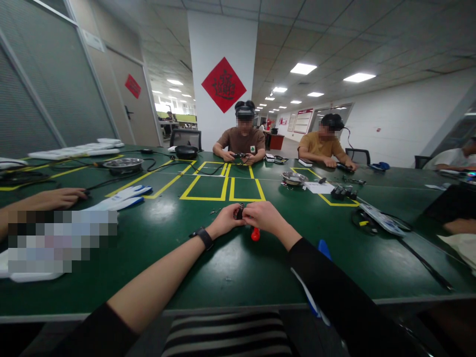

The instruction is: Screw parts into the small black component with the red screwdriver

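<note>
My left hand (227,219) is closed around a small dark cylindrical part (240,210), which stands roughly upright between my hands. Pressed against the part's right side are the fingers of my right hand (260,216), also closed. Just below my right hand a red rounded object (255,234) shows; whether the hand touches it cannot be made out. Tiny loose pieces (213,211) lie on the green table (230,277) to the left of my left hand.
White-and-blue gloves (126,197) lie at left near another person's hand (61,198). Metal bowls (293,178), black parts (344,192), a power strip (382,219) and cables are at right. Under my right sleeve a blue-and-white item (308,295) shows. Two people sit opposite.
</note>
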The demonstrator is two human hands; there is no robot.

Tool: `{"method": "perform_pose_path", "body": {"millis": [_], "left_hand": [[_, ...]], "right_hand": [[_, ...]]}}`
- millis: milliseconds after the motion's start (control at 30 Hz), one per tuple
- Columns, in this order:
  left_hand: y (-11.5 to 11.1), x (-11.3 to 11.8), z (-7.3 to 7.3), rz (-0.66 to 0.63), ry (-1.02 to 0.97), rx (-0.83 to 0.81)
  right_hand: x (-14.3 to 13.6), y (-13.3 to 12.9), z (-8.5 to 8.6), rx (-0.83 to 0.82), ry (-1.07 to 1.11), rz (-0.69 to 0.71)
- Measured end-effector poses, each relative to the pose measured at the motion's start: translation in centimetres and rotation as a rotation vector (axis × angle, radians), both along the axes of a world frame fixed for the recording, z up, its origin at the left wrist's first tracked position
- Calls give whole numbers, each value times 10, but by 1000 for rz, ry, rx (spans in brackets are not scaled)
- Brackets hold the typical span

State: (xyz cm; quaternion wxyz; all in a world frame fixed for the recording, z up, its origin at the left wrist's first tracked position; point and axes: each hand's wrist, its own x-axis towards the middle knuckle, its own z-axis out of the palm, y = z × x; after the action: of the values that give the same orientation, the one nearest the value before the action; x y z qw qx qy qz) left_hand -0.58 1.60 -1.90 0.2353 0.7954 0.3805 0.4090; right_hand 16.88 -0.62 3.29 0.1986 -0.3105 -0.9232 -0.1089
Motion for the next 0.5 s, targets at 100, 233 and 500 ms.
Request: {"method": "perform_pose_path", "body": {"millis": [100,233,500], "left_hand": [[-1,1,1,12,4,-3],[0,1,-1,18,-16,-6],[-1,2,1,24,-12,-10]], "right_hand": [[-1,-2,2,52,-48,-19],[-2,-5,5,95,-112,-20],[-7,-8,9,76,-128,-45]]}}
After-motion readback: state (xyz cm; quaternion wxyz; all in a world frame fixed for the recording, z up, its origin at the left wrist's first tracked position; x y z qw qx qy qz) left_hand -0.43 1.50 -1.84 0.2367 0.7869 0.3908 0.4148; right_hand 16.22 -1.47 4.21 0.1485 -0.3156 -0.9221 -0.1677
